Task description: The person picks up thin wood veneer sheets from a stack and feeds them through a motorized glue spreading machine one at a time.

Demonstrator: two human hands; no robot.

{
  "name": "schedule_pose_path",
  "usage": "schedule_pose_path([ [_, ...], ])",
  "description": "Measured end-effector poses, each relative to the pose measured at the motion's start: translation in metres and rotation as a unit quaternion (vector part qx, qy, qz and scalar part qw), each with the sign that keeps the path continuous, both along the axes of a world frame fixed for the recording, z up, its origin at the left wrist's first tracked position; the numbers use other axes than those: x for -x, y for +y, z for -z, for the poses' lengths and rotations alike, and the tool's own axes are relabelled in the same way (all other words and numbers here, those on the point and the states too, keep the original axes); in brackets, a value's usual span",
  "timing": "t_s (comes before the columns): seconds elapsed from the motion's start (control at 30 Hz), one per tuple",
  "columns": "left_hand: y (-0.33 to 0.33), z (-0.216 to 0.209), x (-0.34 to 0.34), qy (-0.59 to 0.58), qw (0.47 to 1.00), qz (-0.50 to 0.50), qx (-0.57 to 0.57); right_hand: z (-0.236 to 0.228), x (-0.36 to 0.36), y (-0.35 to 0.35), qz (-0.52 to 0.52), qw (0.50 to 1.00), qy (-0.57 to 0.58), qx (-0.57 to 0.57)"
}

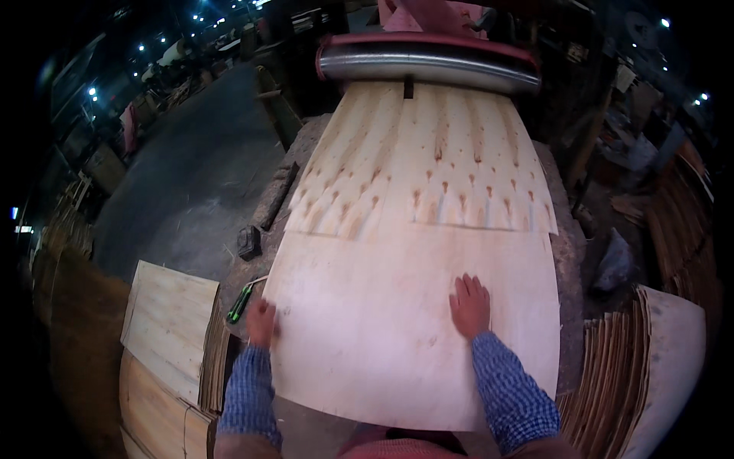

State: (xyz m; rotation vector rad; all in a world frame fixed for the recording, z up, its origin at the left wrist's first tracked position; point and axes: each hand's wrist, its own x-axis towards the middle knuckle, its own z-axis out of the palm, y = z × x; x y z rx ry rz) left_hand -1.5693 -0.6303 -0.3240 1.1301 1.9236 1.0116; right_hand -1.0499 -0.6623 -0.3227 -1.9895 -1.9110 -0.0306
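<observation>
A large pale wood veneer sheet point(397, 321) lies in front of me, its near edge close to my body. My right hand point(470, 307) rests flat on its right half, fingers stretched out and holding nothing. At the sheet's left edge, my left hand point(262, 322) is closed with curled fingers on the rim. Farther off lie two veneer pieces side by side, a left knotty piece point(336, 183) and a right knotty piece point(478, 183), against the pale sheet's far part. Their far ends reach a shiny metal roller point(428, 65).
A green utility knife point(240, 303) lies left of the sheet, near a dark block point(248, 242). Veneer stacks stand at lower left point(168, 306) and lower right point(612, 375). Pink cloth or clothing point(428, 15) shows beyond the roller. Grey floor point(183, 176) stretches left.
</observation>
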Motion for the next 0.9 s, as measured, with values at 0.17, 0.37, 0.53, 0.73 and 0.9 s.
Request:
schedule_pose_path([
  [0.17, -0.247, 0.024, 0.092, 0.203, 0.979, -0.032, -0.003, -0.030, 0.085, -0.232, -0.046, 0.998, 0.012, 0.035],
  [0.37, -0.355, -0.021, 0.169, 0.212, 0.971, 0.045, 0.105, -0.051, 0.165, -0.438, -0.089, 0.994, 0.029, 0.064],
  [0.53, -0.449, -0.079, 0.190, 0.247, 0.957, 0.125, 0.083, -0.043, 0.212, -0.545, -0.081, 0.997, 0.012, 0.016],
  [0.73, -0.498, -0.135, 0.211, -0.243, 0.961, 0.115, 0.064, -0.039, 0.253, -0.610, -0.070, 0.996, 0.018, 0.047],
  [0.9, -0.528, -0.214, 0.200, -0.385, 0.908, 0.166, 0.019, -0.081, 0.277, -0.663, -0.116, 0.991, 0.006, 0.070],
])
